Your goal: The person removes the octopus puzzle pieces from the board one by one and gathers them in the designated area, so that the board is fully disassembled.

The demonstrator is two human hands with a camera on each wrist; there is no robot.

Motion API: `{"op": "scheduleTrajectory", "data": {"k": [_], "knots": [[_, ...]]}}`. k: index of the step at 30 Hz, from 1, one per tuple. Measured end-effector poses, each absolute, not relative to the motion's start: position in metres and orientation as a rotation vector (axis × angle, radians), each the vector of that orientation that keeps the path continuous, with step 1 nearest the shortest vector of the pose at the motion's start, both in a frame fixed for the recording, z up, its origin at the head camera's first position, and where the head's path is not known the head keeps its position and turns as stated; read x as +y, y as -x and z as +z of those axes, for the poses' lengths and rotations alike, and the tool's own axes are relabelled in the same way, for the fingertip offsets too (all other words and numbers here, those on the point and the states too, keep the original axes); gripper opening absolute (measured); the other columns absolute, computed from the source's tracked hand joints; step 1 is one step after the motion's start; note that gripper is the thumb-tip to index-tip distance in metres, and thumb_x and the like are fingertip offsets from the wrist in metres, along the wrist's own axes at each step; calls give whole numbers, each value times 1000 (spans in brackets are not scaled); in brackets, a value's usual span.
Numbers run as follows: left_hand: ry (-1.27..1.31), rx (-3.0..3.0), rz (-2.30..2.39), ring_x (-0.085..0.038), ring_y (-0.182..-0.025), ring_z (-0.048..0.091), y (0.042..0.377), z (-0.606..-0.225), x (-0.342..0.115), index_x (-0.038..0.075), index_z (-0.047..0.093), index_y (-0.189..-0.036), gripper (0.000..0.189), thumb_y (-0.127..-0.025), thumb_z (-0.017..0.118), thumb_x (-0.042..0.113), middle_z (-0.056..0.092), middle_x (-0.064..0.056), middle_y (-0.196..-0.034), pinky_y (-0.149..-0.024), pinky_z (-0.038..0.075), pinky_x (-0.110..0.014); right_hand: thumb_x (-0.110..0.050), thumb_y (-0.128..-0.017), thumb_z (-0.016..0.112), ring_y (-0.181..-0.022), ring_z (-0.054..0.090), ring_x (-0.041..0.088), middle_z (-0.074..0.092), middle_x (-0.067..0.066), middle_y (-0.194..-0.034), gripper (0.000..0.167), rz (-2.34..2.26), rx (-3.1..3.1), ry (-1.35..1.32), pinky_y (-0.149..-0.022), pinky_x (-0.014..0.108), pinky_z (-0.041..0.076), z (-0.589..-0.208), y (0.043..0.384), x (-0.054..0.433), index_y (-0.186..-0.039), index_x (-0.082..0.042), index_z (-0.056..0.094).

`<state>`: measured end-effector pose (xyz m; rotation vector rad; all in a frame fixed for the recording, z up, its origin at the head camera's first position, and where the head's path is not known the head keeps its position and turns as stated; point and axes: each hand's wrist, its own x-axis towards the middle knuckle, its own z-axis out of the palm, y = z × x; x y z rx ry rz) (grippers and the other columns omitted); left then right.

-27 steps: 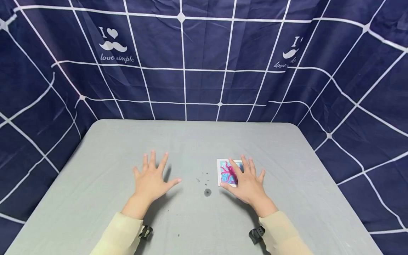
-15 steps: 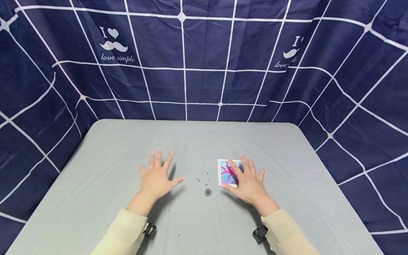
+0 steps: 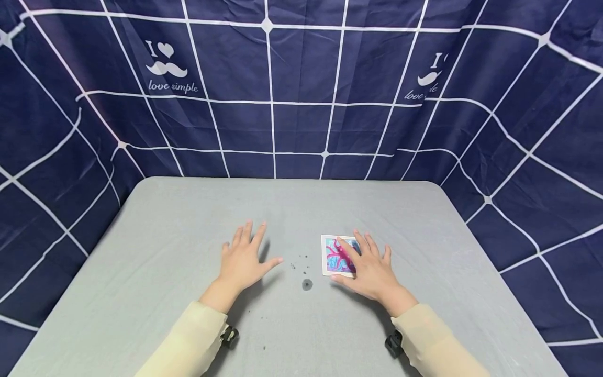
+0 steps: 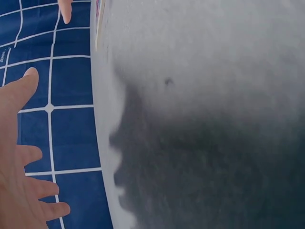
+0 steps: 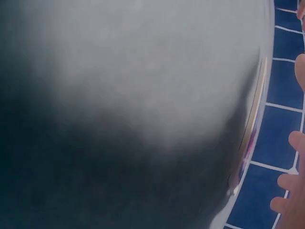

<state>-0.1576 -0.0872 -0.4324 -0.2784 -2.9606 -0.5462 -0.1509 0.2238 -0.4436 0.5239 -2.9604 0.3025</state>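
Note:
A square picture card [image 3: 333, 257] with a white border, showing a pink octopus on blue, lies on the grey table right of centre. My right hand [image 3: 369, 269] hovers over its right part with fingers spread, hiding that side of the card. In the right wrist view the card [image 5: 252, 129] appears edge-on below the fingers, with a gap between. My left hand [image 3: 242, 263] is held above the table left of the card, fingers spread and thumb pointing right, holding nothing. In the left wrist view its thumb [image 4: 24, 90] and fingertips stand clear of the tabletop.
The grey cloth-covered table [image 3: 188, 204] has a dark round spot [image 3: 307, 284] and several small specks between the hands. A navy curtain [image 3: 301, 125] with white grid lines encloses the back and both sides. Black wrist cameras [image 3: 230, 336] sit at the cuffs.
My left hand has moved to the right, toward the card. My right hand has shifted only slightly right, its thumb showing more of the card's lower edge. The card has stayed in place.

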Motion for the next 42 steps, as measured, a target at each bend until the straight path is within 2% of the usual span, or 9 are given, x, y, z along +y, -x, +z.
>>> {"op": "scheduleTrajectory", "data": {"k": [11,19,28,34,42], "knots": [[339,-2939,-713,-40,-135,28,168,-431,-73,16,30,-150,89,-81,63,62,28,-18,-151,-102,28,-65,-74,-74,60,-136,23,41,29,15,-150,87,271,-2948,-666,-97,76,12,-448,153,230,-145,-27,41],[388,-2904,-844,-41,-133,33,173,-430,-58,13,36,-147,85,-81,68,55,33,-18,-149,-102,28,-65,-67,-75,66,-135,25,40,33,16,-148,82,281,-2923,-780,-96,76,16,-449,154,235,-143,-27,44],[434,-2877,-997,-36,-132,36,178,-432,-44,12,38,-146,81,-81,71,49,39,-17,-146,-105,29,-59,-64,-80,63,-135,27,40,32,15,-149,80,230,-2962,-893,-98,74,21,-448,155,241,-146,-27,39],[448,-2839,-1080,-34,-131,39,183,-434,-38,10,41,-144,78,-82,73,43,43,-16,-143,-107,30,-53,-57,-84,64,-131,32,44,35,18,-147,73,223,-2919,-985,-98,71,25,-449,155,243,-145,-24,42],[470,-2803,-1200,-33,-129,41,187,-434,-30,6,43,-142,73,-83,74,37,46,-15,-141,-109,30,-46,-46,-87,65,-128,37,42,39,20,-143,65,211,-2852,-1081,-102,61,30,-454,157,247,-142,-17,46]]}}
